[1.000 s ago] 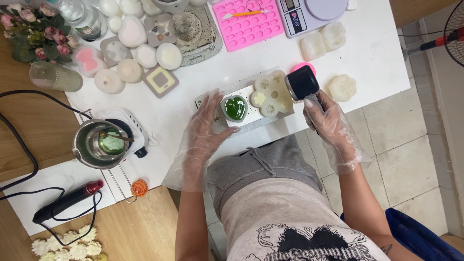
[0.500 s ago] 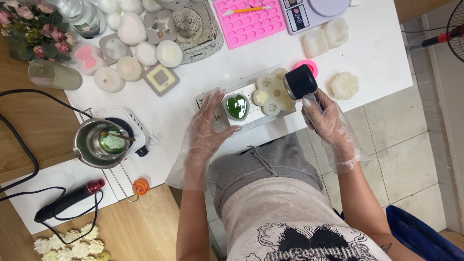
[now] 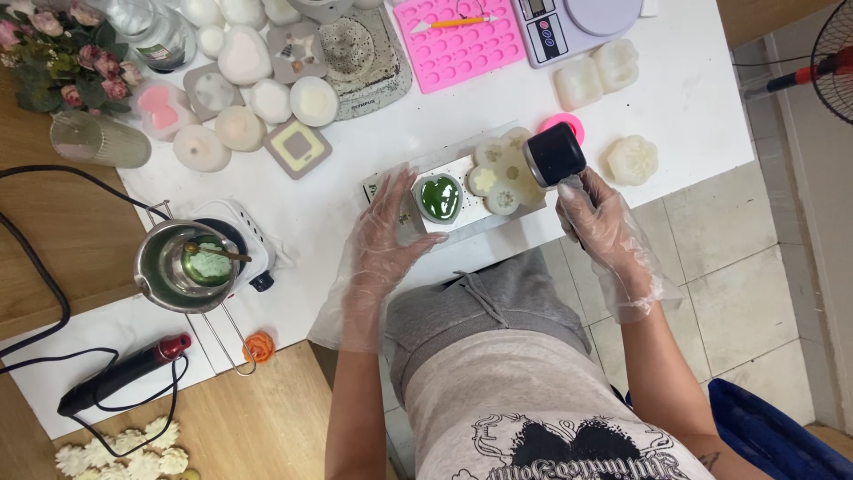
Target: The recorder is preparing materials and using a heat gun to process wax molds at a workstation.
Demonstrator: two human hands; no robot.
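My left hand [image 3: 388,233], in a clear plastic glove, rests flat with fingers spread against the left end of a grey tray [image 3: 462,224]. On the tray sits a heart-shaped mould filled with green wax [image 3: 438,197], just right of my fingertips. Beside it lies a pale silicone mould with small flower shapes [image 3: 499,171]. My right hand [image 3: 595,218], also gloved, grips a black heat tool [image 3: 554,154] whose round black head hovers over the right end of the flower mould.
A steel melting pot with green wax [image 3: 182,264] stands on a small white hotplate at the left. A red-tipped black tool [image 3: 115,373] and its cable lie near the front. Wax pieces [image 3: 240,129], a pink mould [image 3: 458,40], a scale [image 3: 577,22] and a white flower piece [image 3: 632,159] crowd the back.
Almost nothing has moved. Both hands hold their places; the view has shifted slightly.
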